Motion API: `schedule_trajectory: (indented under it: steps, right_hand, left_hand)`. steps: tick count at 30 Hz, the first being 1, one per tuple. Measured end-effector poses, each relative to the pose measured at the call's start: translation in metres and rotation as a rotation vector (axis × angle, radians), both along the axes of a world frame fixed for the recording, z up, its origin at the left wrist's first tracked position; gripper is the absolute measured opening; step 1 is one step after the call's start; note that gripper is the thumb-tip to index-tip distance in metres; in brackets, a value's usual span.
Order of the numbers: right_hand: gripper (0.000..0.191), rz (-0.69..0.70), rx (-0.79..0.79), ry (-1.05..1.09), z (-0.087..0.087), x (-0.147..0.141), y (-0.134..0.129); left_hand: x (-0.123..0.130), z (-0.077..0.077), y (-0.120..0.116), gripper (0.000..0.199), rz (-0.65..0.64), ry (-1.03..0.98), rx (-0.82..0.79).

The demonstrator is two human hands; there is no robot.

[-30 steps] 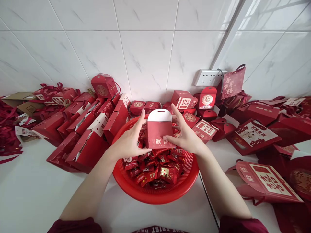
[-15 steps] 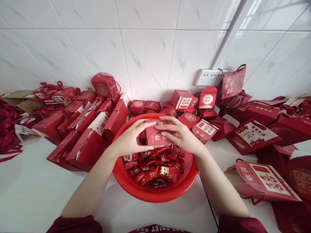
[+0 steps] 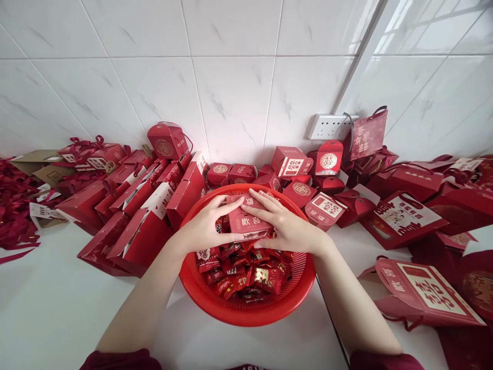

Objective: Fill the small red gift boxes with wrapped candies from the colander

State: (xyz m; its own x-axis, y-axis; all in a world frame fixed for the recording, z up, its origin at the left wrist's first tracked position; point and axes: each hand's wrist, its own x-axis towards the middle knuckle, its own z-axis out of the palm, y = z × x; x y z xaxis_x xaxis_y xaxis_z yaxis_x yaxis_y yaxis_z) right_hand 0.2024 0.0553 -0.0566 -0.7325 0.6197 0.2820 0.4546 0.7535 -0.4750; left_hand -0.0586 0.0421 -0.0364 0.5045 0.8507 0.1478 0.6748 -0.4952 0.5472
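Both my hands hold a small red gift box point(image 3: 248, 222) with gold characters on its lid, above a red plastic basket point(image 3: 246, 319). My left hand point(image 3: 206, 223) grips the box's left side, thumb along the lower edge and fingers over the top. From the right, my right hand point(image 3: 287, 223) lies with its fingers across the lid and its thumb near the lower right corner. Under the box, the basket holds many red-wrapped candies point(image 3: 246, 275). Part of the box is hidden by my fingers.
Tall red boxes point(image 3: 142, 241) stand in rows at the left. Small red boxes point(image 3: 290, 162) are grouped behind the basket. At the right lie handled gift boxes point(image 3: 427, 293). A white power strip point(image 3: 331, 127) rests against the tiled wall.
My right thumb has moved off the lid down to the box's lower right edge. My left hand keeps its hold. The whole view has shifted slightly.
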Motion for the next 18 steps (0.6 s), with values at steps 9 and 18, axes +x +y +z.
schedule_trajectory:
  steps: [9, 18]
  right_hand:
    - [0.073, -0.011, -0.049, 0.096, -0.006, 0.003, 0.003]
    - [0.069, -0.038, -0.049, 0.086, 0.002, 0.007, 0.005]
  left_hand:
    - [-0.007, 0.004, 0.001, 0.075, -0.043, 0.005, 0.002]
    - [-0.015, 0.020, -0.015, 0.050, 0.021, 0.191, -0.081]
